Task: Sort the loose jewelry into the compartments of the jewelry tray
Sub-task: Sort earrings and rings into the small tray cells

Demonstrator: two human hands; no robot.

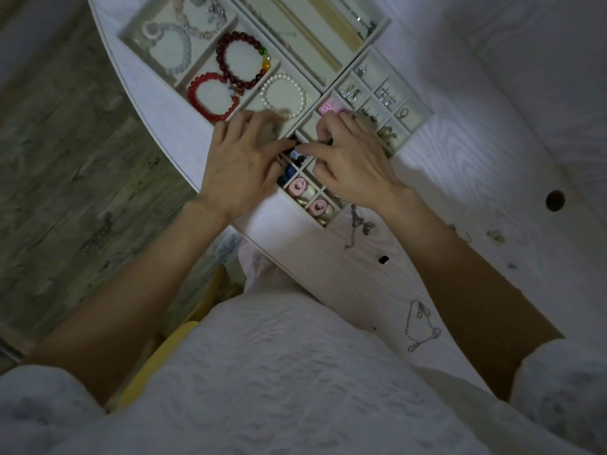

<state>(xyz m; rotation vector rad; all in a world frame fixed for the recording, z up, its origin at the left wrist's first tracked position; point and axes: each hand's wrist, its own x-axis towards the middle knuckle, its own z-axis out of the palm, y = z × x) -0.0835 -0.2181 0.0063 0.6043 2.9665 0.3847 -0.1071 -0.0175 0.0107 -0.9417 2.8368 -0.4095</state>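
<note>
A small-compartment jewelry tray [423,114] lies on the white table, with earrings, pink pieces [330,108] and pink-and-cream rings [300,188] in its cells. My left hand [239,165] and my right hand [351,162] meet over its near-left cells, fingers curled. Their fingertips pinch a small dark piece [297,149] between them; what it is cannot be made out. Loose chains lie on the table: one [358,228] just below the tray, another [422,323] nearer me.
A bracelet tray [197,65] holds dark red [243,59], red [212,96], pearl [284,95] and pale bead bracelets. A long-slot tray [322,37] stands behind. Small loose bits [496,236] lie at right. A hole [555,200] is in the tabletop. The table's curved edge runs at left.
</note>
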